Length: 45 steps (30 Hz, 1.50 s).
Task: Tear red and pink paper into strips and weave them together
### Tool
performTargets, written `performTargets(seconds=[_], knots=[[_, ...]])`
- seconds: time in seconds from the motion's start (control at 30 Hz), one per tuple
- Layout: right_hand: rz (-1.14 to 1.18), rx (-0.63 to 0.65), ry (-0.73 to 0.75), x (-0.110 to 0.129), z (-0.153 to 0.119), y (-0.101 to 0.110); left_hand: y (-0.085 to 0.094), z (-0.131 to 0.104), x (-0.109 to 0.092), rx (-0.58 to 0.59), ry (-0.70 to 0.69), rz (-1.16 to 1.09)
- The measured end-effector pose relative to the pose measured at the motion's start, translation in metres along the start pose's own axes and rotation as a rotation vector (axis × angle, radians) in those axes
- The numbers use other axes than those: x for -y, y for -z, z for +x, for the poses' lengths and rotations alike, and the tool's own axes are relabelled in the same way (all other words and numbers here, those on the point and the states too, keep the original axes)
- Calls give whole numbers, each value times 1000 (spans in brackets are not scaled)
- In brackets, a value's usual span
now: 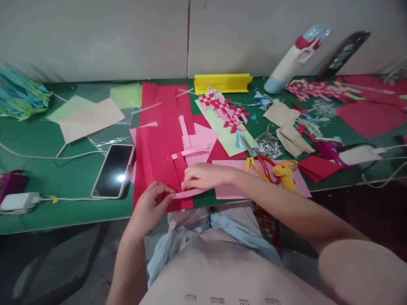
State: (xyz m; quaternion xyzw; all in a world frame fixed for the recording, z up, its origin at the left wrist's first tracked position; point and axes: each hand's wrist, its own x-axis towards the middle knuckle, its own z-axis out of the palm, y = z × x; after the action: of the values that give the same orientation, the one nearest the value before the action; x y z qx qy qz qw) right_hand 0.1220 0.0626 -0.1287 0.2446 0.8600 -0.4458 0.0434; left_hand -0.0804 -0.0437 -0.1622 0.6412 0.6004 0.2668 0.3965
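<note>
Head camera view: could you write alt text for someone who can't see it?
A person's left hand pinches a pink paper strip over red paper, the right hand close by. The green table also holds a phone, a bottle and woven red-and-pink paper.

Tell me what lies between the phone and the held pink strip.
In the head view, a sliver of pink paper, then red paper with the left hand over it.
</note>
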Motion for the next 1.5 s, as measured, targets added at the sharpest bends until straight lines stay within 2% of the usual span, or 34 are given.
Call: performTargets(seconds=[0.1,0.2,0.37,0.43,0.57,0.73,1.0,1.33,1.5], knots=[[11,-82,-114,-3,-7,3,-2,3,-2,-35,46,57],[-71,-165,-160,-6,-12,2,-5,6,-5,-58,53,149],[-102,-230,-232,-6,-12,-2,-11,4,-18,-277,7,348],[-86,-230,-250,-5,-12,-2,-14,2,-22,-308,-55,369],[-64,-191,-295,0,-12,-3,-21,-1,-23,-290,-197,412],[-83,-189,-323,3,-11,-6,-32,-2,-20,-291,-246,482],[-56,-259,-307,-6,-9,-9,-38,-2,-15,-344,-218,594],[-5,-289,-298,-8,-9,-12,-39,-5,-16,-308,-162,596],[-4,-297,-300,-7,-9,-13,-39,-3,-19,-314,-184,496]])
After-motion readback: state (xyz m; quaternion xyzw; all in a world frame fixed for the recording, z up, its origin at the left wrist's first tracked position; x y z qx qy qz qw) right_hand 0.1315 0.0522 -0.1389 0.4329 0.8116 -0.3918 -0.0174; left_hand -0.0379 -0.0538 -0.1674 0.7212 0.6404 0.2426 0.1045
